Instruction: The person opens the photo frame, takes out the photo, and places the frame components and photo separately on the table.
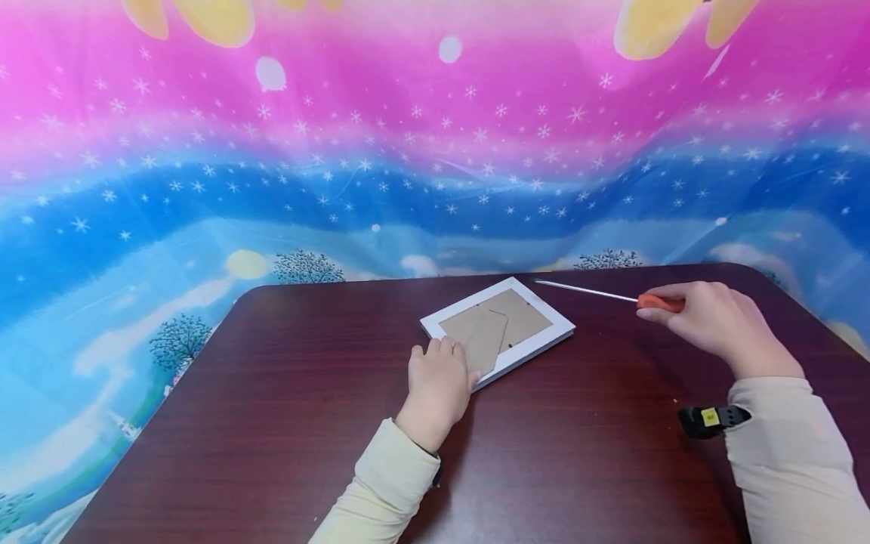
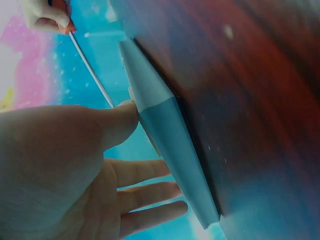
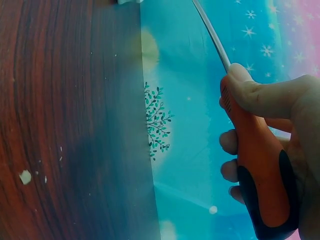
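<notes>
Steadying a picture frame with a screwdriver at the ready

The white frame lies back upward toward the far side of the dark wooden table. The left hand rests at its near corner, thumb and outstretched fingers touching it; the right hand grips the orange-and-black screwdriver, whose tip is near the frame's far corner but apart from it. Judged from this arrangement, the work seems early: frame placed and screwdriver in hand, while the brown backing board is seated and its stand flap appears flat. Whether the small dark marks at the board's edge are fasteners, or loosened, cannot be told.
</notes>
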{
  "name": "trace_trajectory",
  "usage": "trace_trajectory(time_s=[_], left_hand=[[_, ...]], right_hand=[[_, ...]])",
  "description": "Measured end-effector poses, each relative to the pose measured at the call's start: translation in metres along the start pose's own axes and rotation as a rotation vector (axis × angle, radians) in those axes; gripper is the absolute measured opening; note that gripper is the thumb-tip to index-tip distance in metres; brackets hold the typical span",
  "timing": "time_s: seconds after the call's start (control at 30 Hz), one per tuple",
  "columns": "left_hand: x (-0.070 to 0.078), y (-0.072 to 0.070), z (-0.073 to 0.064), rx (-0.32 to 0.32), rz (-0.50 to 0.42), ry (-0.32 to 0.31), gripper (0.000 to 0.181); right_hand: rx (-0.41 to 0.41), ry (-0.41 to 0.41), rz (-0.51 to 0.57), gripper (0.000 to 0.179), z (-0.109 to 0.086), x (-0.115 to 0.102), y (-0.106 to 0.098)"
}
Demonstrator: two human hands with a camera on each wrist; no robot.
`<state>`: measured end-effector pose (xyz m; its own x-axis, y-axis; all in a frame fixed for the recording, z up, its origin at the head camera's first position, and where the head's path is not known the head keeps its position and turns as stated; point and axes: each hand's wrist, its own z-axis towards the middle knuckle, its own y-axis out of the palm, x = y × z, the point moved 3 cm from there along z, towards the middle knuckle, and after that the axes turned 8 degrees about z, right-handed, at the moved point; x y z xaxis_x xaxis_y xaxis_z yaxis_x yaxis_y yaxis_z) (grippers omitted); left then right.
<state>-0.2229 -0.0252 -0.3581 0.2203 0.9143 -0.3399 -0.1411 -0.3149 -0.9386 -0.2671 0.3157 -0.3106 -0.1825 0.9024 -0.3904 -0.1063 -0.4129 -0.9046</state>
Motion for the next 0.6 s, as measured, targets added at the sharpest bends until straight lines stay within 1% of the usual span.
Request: trace_trajectory(time_s=[0.13, 0.23, 0.33, 0.4, 0.47, 0.6], left_hand=[[0.003, -0.002, 0.000, 0.012, 0.013, 0.002, 0.059], [0.000, -0.002, 0.001, 0.029, -0.029, -0.007, 0.063], [-0.005, 0.000, 0.004, 0.029, -0.121, -0.004, 0.065], [-0.010, 0.003, 0.006, 0.029, -0.187, 0.011, 0.064], [-0.015, 0.005, 0.008, 0.033, -0.250, 0.038, 0.061], [-0.026, 0.011, 0.012, 0.067, -0.345, 0.103, 0.051]], right_hand=[[0.001, -0.005, -0.004, 0.066, 0.000, 0.001, 0.001], [0.001, -0.012, -0.008, 0.066, 0.001, 0.001, 0.001], [0.001, -0.017, -0.011, 0.065, 0.001, 0.001, 0.002], [-0.002, -0.018, -0.013, 0.066, 0.001, 0.000, 0.002], [-0.007, -0.014, -0.012, 0.067, 0.001, 0.000, 0.002], [-0.014, -0.007, -0.007, 0.068, 0.001, -0.002, 0.001]])
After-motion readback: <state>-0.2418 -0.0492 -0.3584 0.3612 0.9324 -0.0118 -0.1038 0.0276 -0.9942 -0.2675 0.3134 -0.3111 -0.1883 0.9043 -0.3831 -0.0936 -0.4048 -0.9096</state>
